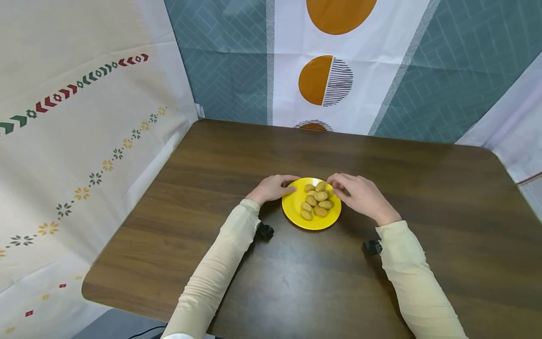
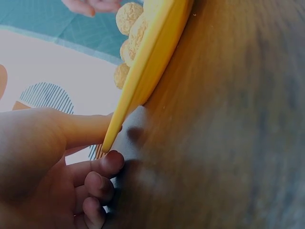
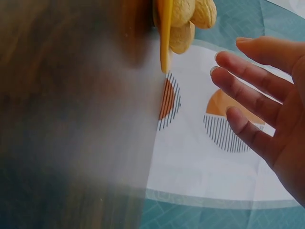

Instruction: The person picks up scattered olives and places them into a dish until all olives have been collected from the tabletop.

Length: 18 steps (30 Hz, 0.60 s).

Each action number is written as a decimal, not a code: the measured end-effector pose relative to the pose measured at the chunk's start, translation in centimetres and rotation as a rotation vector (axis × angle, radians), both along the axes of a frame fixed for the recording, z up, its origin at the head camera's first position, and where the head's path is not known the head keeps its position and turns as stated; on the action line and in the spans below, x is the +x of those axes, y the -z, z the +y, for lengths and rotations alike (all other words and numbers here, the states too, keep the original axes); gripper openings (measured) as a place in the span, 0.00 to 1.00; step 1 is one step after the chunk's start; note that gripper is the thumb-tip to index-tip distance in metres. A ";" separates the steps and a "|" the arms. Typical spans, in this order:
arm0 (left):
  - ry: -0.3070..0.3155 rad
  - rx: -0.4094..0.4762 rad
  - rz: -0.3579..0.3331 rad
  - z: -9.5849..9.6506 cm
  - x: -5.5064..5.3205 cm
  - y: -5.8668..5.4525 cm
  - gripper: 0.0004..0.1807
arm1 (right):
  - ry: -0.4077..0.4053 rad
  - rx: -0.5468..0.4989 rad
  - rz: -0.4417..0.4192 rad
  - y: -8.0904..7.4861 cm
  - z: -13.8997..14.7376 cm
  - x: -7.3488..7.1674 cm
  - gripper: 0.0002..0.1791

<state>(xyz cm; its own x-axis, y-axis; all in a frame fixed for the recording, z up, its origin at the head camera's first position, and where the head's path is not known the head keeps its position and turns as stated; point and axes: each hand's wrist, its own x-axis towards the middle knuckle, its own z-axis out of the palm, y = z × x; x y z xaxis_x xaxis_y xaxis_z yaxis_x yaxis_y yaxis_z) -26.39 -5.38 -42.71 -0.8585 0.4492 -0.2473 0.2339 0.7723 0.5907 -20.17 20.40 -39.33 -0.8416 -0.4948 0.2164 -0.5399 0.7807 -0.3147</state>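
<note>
A round yellow plate lies on the table with several tan, wrinkled oval pieces that look like walnuts in their shells. My left hand pinches the plate's left rim. In the left wrist view, its thumb lies over the edge and the other fingers are curled at its underside. Over the plate's right side hovers my right hand, its fingers spread and slightly bent. The right wrist view shows a gap between those fingers and the plate, with nothing held.
Brown wood-grain table surrounds the plate on every side. Behind it hangs a patterned teal and white cloth, and a white printed cloth hangs along the left. Each wrist carries a small black camera.
</note>
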 end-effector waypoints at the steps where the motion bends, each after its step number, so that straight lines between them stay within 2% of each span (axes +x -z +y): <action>1: 0.000 -0.004 0.003 -0.1 0.0 0.0 0.25 | 0.004 0.000 -0.007 -0.1 0.1 0.0 0.16; 6: 0.012 -0.006 -0.008 0.0 0.4 0.3 0.25 | 0.015 0.017 -0.043 -0.2 0.4 0.4 0.12; 10: 0.009 -0.003 -0.007 0.2 0.6 0.2 0.25 | 0.020 0.029 -0.030 -0.3 0.8 0.6 0.11; 14: -0.003 -0.013 0.000 0.3 0.6 0.0 0.28 | 0.046 0.030 -0.022 -0.4 0.9 0.7 0.14; 18: 0.010 -0.018 -0.008 0.2 0.5 0.0 0.29 | 0.105 0.023 -0.064 -0.7 1.4 0.8 0.20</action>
<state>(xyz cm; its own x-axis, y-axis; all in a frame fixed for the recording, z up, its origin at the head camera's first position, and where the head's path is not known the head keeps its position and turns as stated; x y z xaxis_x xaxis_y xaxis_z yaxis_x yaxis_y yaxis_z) -25.89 -5.16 -42.75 -0.8521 0.4529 -0.2623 0.2366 0.7804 0.5789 -19.41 21.76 -38.68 -0.9009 -0.4074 0.1498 -0.4340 0.8393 -0.3274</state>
